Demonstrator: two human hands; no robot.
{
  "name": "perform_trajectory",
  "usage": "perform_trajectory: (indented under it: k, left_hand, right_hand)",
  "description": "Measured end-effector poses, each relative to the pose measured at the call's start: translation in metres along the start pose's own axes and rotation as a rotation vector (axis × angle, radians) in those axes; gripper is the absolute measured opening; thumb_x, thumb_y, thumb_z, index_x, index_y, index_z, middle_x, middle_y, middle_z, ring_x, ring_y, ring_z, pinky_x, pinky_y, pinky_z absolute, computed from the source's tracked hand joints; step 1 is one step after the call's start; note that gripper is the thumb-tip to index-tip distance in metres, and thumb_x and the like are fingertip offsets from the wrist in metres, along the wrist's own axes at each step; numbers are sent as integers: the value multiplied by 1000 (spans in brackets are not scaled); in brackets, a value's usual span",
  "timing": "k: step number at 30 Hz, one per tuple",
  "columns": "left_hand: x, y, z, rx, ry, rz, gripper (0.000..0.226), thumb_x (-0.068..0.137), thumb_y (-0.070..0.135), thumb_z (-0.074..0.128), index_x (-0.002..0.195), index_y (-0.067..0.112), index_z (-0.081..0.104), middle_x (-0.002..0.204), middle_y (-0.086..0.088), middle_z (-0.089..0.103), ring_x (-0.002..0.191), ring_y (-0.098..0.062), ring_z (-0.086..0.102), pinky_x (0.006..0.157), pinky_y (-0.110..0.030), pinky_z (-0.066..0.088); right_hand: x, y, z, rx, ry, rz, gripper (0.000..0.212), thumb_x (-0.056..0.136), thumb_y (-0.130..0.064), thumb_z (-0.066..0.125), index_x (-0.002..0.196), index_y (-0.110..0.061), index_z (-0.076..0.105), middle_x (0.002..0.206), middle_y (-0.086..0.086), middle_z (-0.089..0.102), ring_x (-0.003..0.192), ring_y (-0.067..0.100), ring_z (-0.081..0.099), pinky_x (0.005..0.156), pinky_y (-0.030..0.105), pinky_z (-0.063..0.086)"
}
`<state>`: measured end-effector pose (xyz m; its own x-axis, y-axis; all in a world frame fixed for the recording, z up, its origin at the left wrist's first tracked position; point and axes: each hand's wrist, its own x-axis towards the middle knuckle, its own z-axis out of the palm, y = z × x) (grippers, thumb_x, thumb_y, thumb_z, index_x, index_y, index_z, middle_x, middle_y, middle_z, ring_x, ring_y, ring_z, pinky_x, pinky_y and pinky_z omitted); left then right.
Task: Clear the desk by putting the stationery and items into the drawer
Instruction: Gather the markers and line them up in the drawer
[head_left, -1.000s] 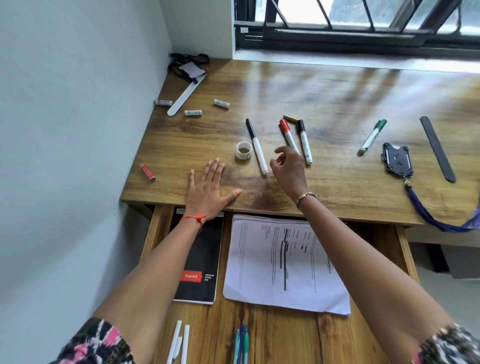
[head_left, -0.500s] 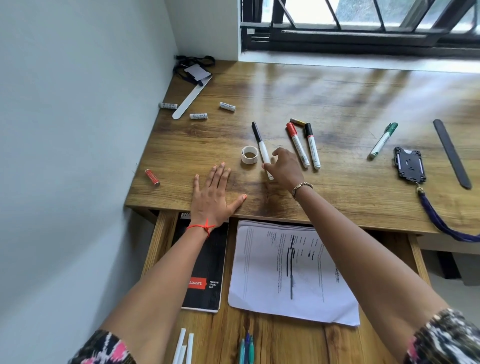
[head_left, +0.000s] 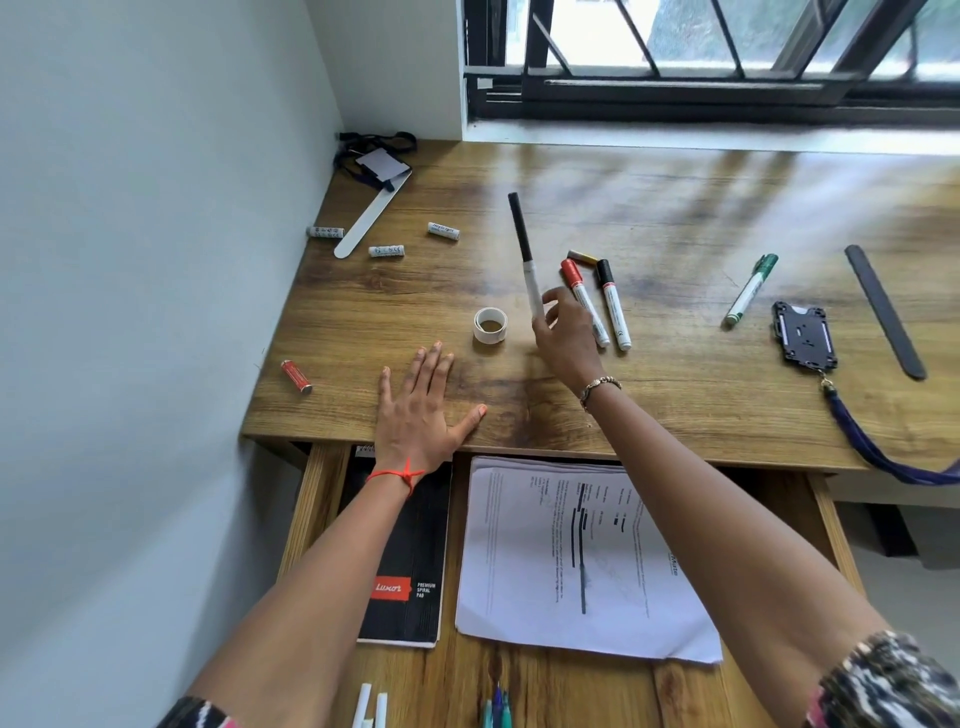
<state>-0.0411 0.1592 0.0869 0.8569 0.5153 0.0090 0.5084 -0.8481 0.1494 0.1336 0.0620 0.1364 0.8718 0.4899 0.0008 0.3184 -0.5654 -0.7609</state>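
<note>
My right hand (head_left: 566, 340) pinches the white end of a black-capped marker (head_left: 522, 244), lifted off the wooden desk (head_left: 675, 395) with its cap pointing away. My left hand (head_left: 418, 410) lies flat and open on the desk's front edge. Beside my right hand lie a red-capped marker (head_left: 574, 278), a black-capped marker (head_left: 612, 301) and a small gold piece (head_left: 581, 256). A roll of white tape (head_left: 489, 325) sits between my hands. The open drawer (head_left: 317, 499) below holds a black spiral pad (head_left: 410, 571), printed papers (head_left: 576, 561) and pens (head_left: 496, 709).
On the desk lie three white batteries (head_left: 387, 251), a red battery (head_left: 296, 375), a white ruler (head_left: 371, 214), a lanyard card (head_left: 382, 161), a green marker (head_left: 750, 288), a black badge holder (head_left: 802, 338) with a blue lanyard (head_left: 872, 449), and a black ruler (head_left: 883, 309). A wall borders the left.
My right hand moved left to the black-capped marker, closed on it and raised it off the desk. My left hand stayed flat.
</note>
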Motion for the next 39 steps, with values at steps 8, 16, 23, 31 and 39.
perform_trajectory:
  k: [8,16,23,31,39]
  left_hand:
    - [1,0,-5,-58,-56,-18,91,74,76,13,148,23,12,158,7,3,145,-12,2,115,-50,-3]
    - [18,86,-60,-904,111,-64,43,87,27,62,123,5,53,124,-7,57,115,-15,51,95,-23,44]
    - [43,110,-61,-1204,81,-409,14,89,10,58,94,-1,65,88,-13,68,73,-18,66,65,-21,54]
    - [52,111,-60,-1344,-16,-439,10,94,13,51,96,5,56,86,-8,66,64,-19,65,54,-27,54]
    - [58,124,-56,-1382,-138,-481,12,98,18,44,102,8,49,85,-6,65,62,-20,65,59,-36,54]
  right_hand:
    - [-22,5,-13,157,95,-102,16,85,-6,58,100,-4,52,82,8,58,74,20,58,64,28,51]
    - [-47,12,-32,221,-114,-200,17,79,-5,69,92,-4,58,76,14,65,65,19,61,57,22,51]
    - [-30,20,-63,200,-300,-182,19,79,-9,71,95,1,68,81,19,70,60,13,61,53,15,51]
    - [23,38,-59,-481,-93,-24,43,86,-28,62,123,-8,51,129,16,38,118,34,39,93,44,44]
    - [13,43,-48,-433,-90,91,40,85,-16,60,119,2,49,121,21,44,109,37,48,86,41,46]
